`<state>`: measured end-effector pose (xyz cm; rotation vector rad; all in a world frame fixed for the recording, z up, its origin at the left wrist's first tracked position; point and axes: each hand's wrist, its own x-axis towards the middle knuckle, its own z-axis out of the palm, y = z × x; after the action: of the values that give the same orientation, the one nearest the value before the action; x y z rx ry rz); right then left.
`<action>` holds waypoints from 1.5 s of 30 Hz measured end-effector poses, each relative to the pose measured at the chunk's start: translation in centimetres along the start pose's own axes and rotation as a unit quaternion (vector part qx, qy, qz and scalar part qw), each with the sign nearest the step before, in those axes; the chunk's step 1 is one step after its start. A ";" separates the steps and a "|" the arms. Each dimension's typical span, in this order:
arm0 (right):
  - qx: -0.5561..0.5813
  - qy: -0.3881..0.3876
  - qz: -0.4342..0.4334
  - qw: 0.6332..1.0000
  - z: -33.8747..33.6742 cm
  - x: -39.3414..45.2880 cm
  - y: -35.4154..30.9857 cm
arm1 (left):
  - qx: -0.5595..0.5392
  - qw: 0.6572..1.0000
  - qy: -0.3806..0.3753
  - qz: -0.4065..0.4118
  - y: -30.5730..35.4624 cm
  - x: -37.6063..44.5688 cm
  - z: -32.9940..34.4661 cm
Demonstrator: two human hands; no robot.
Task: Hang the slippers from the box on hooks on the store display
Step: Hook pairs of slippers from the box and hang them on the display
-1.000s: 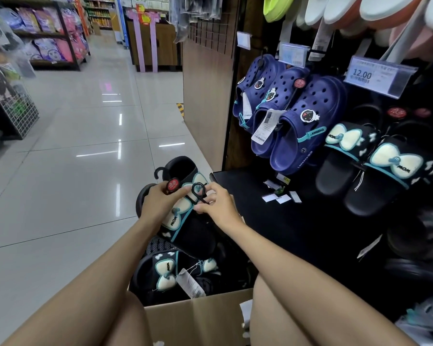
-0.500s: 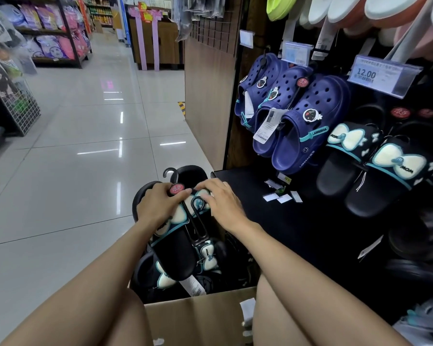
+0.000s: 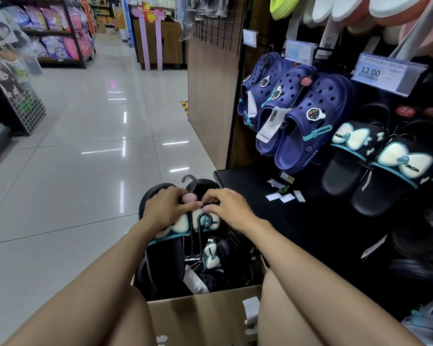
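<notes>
We take the cardboard box [image 3: 205,310] between our knees as our landmark. Just above its open top we hold a pair of black bow slippers [image 3: 170,236] clipped on a black plastic hanger [image 3: 193,221], whose hook [image 3: 188,178] points up and away from the box. Our left hand [image 3: 165,208] curls round the left slipper's upper edge, with the thumb pressing near the round pink tag [image 3: 189,198]; our right hand [image 3: 229,208] pinches the top of the hanger with bent fingertips — so both hands are closed on this one pair. It is out of the box but not yet on the display. Inside the box more black slippers [image 3: 213,258] with bows and a white label remain, so several pairs are left to hang, though we cannot count them. Up and to the right of the box, the display already carries matching hung bow slippers [image 3: 375,166] and, beside them, navy clogs [image 3: 308,121] beneath a price label [image 3: 383,73] reading 12.00. We judge the work partly done — this pair needs lifting to a display hook that we cannot make out here.
</notes>
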<state>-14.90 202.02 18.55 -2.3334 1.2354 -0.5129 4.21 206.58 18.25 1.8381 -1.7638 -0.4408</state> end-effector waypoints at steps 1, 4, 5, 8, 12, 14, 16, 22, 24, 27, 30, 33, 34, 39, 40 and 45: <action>-0.017 0.003 0.011 1.000 -0.1 -0.1 0.0 | 0.020 1.000 -0.012 0.014 0.1 -0.1 0.0; -0.045 0.014 0.033 0.998 -0.3 -0.4 -0.1 | 0.069 0.996 -0.024 0.051 0.8 -0.4 0.0; -0.039 0.015 0.037 0.998 -0.4 -0.4 -0.1 | 0.079 0.995 -0.019 0.060 0.9 -0.4 0.0; -0.005 0.014 0.046 0.999 -0.8 -0.7 -0.2 | 0.103 0.991 -0.007 0.083 0.6 -0.4 -0.2; 0.016 0.008 0.062 0.998 -1.1 -1.0 0.0 | 0.149 0.985 -0.001 0.091 0.6 -0.3 -0.5; 0.014 -0.001 0.073 0.997 -1.1 -1.1 0.2 | 0.174 0.981 0.012 0.082 0.8 -0.3 -0.6; 0.015 -0.007 0.083 0.996 -0.9 -1.1 0.3 | 0.190 0.979 0.019 0.070 1.0 -0.3 -0.6; 0.051 0.001 0.102 0.993 -0.7 -1.1 0.8 | 0.144 0.986 0.053 0.069 1.1 -0.2 -0.6; 0.055 0.002 0.105 0.993 -0.6 -1.0 0.9 | 0.125 0.989 0.056 0.058 1.1 -0.2 -0.6; 0.059 -0.002 0.112 0.992 -0.4 -0.9 0.9 | 0.098 0.993 0.057 0.035 1.1 -0.2 -0.6; 0.055 -0.008 0.117 0.992 -0.3 -0.8 1.0 | 0.077 0.996 0.040 0.034 1.1 -0.2 -0.6; 0.046 -0.004 0.123 0.991 -0.2 -0.8 1.0 | 0.053 0.998 0.011 0.034 1.1 -0.1 -0.5; 0.043 -0.003 0.125 0.991 -0.2 -0.8 1.0 | 0.051 0.998 0.000 0.036 1.1 -0.2 -0.4; 0.036 0.013 0.134 0.990 -0.4 -0.8 0.9 | 0.076 0.996 -0.021 0.040 1.1 -0.2 -0.1; 0.035 0.022 0.139 0.989 -0.5 -0.8 0.8 | 0.079 0.996 -0.015 0.043 1.2 -0.2 -0.1; 0.052 0.093 0.163 0.981 -0.6 -0.6 0.6 | 0.090 0.995 -0.019 0.047 1.3 0.0 0.0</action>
<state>-15.94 202.14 18.60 -1.9787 1.5988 -0.6724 3.19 206.63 18.98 1.8677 -1.9629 -0.2884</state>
